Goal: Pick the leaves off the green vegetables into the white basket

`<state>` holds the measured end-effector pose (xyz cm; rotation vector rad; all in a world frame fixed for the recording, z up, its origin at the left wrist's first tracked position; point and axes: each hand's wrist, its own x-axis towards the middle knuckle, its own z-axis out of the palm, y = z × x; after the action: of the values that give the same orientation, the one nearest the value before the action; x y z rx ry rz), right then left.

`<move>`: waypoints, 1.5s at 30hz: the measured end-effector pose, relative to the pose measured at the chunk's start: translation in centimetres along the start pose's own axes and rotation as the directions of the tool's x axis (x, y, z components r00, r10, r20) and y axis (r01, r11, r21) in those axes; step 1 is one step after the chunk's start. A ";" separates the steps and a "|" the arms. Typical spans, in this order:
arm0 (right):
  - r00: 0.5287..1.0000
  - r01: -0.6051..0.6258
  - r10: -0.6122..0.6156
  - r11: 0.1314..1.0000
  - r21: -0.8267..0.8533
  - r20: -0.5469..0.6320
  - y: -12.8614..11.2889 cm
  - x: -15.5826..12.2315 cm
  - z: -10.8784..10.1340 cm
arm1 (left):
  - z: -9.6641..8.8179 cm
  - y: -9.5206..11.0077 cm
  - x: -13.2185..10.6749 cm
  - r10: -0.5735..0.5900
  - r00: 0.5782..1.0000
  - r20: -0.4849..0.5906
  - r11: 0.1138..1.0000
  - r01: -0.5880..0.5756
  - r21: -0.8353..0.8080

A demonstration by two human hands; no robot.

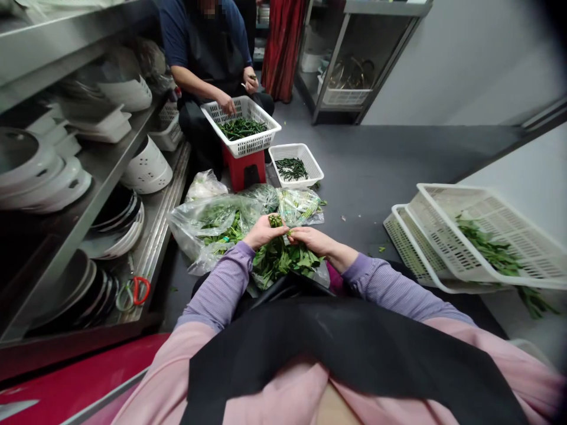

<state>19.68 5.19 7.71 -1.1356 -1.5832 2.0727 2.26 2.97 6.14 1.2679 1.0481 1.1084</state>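
– Greens bundle (283, 262): where does it lie?

– On the lap of the seated person wearing the camera, near the middle of the scene. The leaves are on the near side and the cut stem ends (275, 220) point far.

– And the hands?

– Both are closed on it. The left hand (261, 232) wraps round the stems just below their ends. The right hand (312, 239) meets it from the right, fingertips pinched at the same stems.

– Which step is this?

– By the look of it, sorting or trimming at the stem ends, partway through the bunch. I cannot tell whether anything is being snapped off.

– What does the next move call for?

– As a judgement only: a steady left grip so the stems hold together and a clean pinch from the right. It would also take a long reach to the stacked baskets (522, 233) well to the right, where a few greens lie.

– What else is in the scene?

– Plastic bags (212, 224) of more greens sit on the floor just beyond the hands. At the far side another person works over a white basket (250, 144) set on a red stool (243, 171). Shelves of dishes (66, 177) line the left.
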 end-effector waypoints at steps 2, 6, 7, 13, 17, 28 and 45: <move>0.995 0.024 -0.024 1.000 0.001 -0.095 0.2 0.4 0.8 | 0.2 0.1 0.0 0.047 0.996 -0.076 0.998 -0.044 0.043; 0.970 0.016 0.010 0.994 0.104 -0.243 0.0 0.9 2.4 | 0.6 0.6 -0.2 0.161 0.970 -0.180 0.968 -0.119 0.221; 0.963 -0.006 0.043 0.990 0.141 -0.266 -0.1 1.0 2.8 | 0.8 0.7 -0.3 0.181 0.965 -0.187 0.954 -0.126 0.271; 0.939 -0.008 -0.021 0.997 -0.083 -0.342 -0.9 1.2 3.0 | 1.2 1.0 -0.6 0.272 0.926 -0.263 0.893 -0.140 0.429; 0.898 0.173 -0.291 0.923 -0.344 -0.329 -1.3 1.3 2.4 | 1.1 1.4 -0.9 0.249 0.925 -0.286 0.940 -0.160 0.302; 0.754 0.251 -0.622 0.571 -0.782 -0.212 -2.0 -0.4 -2.2 | 0.1 0.5 0.1 -0.187 0.883 -0.429 0.861 -0.063 -0.505; 0.943 0.125 -0.299 0.727 -0.675 -0.148 -3.2 1.6 0.2 | 0.0 -0.3 0.6 -0.066 0.933 -0.355 0.942 -0.059 -0.331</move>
<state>17.79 7.23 10.02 -1.2695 -2.2630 1.1624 2.33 3.54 5.89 0.8029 1.0692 1.4862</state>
